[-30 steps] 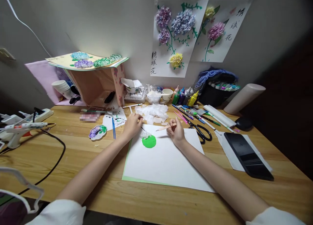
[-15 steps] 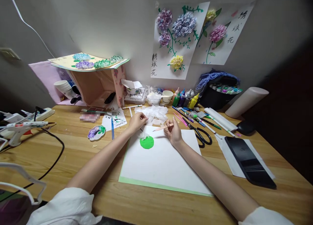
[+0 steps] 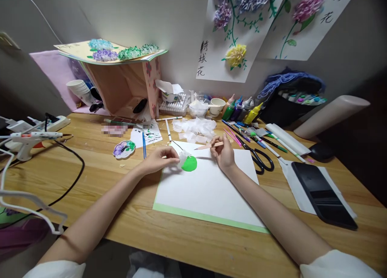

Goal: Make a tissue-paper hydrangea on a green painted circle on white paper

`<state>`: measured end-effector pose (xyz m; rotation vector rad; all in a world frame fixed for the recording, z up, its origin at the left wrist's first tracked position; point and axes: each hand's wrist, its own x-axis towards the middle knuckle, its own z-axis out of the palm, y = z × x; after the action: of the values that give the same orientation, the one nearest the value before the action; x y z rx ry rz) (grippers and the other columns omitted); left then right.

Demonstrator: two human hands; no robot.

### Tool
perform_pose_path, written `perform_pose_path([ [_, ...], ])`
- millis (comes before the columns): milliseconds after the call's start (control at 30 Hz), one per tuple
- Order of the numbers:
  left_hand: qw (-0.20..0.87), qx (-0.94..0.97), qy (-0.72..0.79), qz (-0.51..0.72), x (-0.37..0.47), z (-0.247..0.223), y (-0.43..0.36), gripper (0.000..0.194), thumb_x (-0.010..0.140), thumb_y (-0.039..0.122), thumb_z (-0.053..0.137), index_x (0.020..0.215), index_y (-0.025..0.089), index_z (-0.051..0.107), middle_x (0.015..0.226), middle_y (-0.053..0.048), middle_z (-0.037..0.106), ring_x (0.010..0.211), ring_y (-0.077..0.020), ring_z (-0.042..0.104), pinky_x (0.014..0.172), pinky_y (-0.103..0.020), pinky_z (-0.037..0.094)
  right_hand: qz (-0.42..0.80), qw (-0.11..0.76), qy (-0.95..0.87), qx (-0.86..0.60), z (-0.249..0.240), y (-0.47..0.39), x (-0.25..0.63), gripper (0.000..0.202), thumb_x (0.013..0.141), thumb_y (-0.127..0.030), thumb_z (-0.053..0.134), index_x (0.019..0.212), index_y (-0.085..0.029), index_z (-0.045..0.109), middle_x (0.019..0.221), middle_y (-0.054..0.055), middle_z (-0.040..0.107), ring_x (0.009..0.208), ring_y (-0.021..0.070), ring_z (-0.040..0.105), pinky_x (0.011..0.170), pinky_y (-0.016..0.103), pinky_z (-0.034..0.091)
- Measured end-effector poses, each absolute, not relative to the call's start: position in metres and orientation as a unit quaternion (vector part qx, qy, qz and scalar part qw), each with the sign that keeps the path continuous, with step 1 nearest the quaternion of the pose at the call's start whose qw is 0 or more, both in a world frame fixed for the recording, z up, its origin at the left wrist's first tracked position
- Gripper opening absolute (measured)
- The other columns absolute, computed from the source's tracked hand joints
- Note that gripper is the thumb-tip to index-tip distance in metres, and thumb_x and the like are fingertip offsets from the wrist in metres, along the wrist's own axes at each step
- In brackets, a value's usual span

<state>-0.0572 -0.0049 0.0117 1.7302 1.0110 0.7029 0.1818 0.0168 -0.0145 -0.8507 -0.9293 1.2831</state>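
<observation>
A white sheet of paper (image 3: 211,193) with a green strip along its front edge lies before me. Near its upper left is a bright green round patch (image 3: 189,164), with white tissue bits along its top. My left hand (image 3: 161,159) is closed at the patch's left side, thumb and finger pinching a piece of white tissue paper (image 3: 182,156). Over the sheet's upper middle, my right hand (image 3: 223,152) grips a wooden pencil (image 3: 205,146), its tip pointing left above the patch. A thin dark line (image 3: 177,145) runs just above the patch.
Torn tissue paper (image 3: 196,128) is heaped behind the sheet. Black scissors (image 3: 263,161) and a dark phone (image 3: 323,193) lie to the right. On the left are a paint palette (image 3: 123,149) and a glue gun (image 3: 27,143) with its cable. Paint bottles (image 3: 252,113) stand at the back.
My left hand has moved left and down from above the green patch to its left side, where white tissue now shows at its fingertips. My right hand still holds the pencil. The view has shifted.
</observation>
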Motion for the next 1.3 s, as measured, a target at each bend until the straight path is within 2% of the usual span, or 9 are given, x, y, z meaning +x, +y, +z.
perform_pose_path([
  [133,0.408,0.773,0.43,0.226,-0.062,0.007,-0.005,0.019,0.078,0.034,0.058,0.077,0.015,0.062,0.071,-0.001,0.061,0.064,-0.0115,0.053,0.058,-0.023,0.04,0.505,0.603,-0.494,-0.372,-0.016,0.003,0.177,0.04,0.086,-0.057,0.039,0.076,-0.02,0.052,0.04,-0.006,0.048,0.034,0.0081,0.04,0.038,0.019,0.027],
  [267,0.334,0.792,0.452,0.239,-0.058,0.004,-0.004,0.018,0.081,0.033,0.053,0.079,0.017,0.062,0.072,-0.001,0.059,0.065,-0.0122,0.051,0.059,-0.024,0.038,0.441,0.603,-0.565,-0.351,-0.015,-0.015,0.17,0.037,0.091,-0.049,0.037,0.072,-0.02,0.05,0.044,-0.004,0.052,0.039,0.01,0.045,0.043,0.022,0.034],
  [533,0.298,0.798,0.462,0.248,-0.053,0.005,-0.008,0.015,0.081,0.03,0.051,0.078,0.017,0.058,0.071,0.0,0.058,0.064,-0.0122,0.049,0.059,-0.025,0.038,0.258,0.464,-0.802,-0.274,-0.015,-0.031,0.163,0.032,0.095,-0.038,0.031,0.079,-0.02,0.053,0.062,0.0,0.056,0.055,0.0124,0.051,0.054,0.025,0.041],
  [700,0.298,0.8,0.457,0.247,-0.054,0.002,-0.006,0.013,0.081,0.028,0.052,0.079,0.017,0.058,0.072,0.0,0.057,0.065,-0.0123,0.049,0.059,-0.024,0.038,0.176,0.444,-0.844,-0.243,-0.012,-0.029,0.161,0.029,0.096,-0.031,0.031,0.079,-0.021,0.051,0.063,0.001,0.054,0.057,0.0126,0.05,0.056,0.024,0.04],
  [967,0.283,0.794,0.471,0.26,-0.049,-0.002,-0.007,0.011,0.081,0.026,0.054,0.078,0.016,0.058,0.069,0.001,0.057,0.062,-0.0113,0.048,0.058,-0.023,0.036,0.145,0.432,-0.857,-0.241,-0.013,-0.027,0.159,0.024,0.095,-0.027,0.032,0.08,-0.021,0.05,0.064,0.0,0.053,0.056,0.0122,0.048,0.055,0.023,0.039],
  [1300,0.274,0.784,0.48,0.281,-0.046,-0.006,-0.007,0.013,0.081,0.027,0.054,0.08,0.016,0.061,0.07,0.0,0.058,0.063,-0.0113,0.049,0.058,-0.023,0.036,0.228,0.431,-0.797,-0.357,-0.018,-0.029,0.157,0.035,0.096,-0.032,0.03,0.067,-0.021,0.048,0.059,0.0,0.05,0.052,0.0113,0.048,0.053,0.024,0.038],
])
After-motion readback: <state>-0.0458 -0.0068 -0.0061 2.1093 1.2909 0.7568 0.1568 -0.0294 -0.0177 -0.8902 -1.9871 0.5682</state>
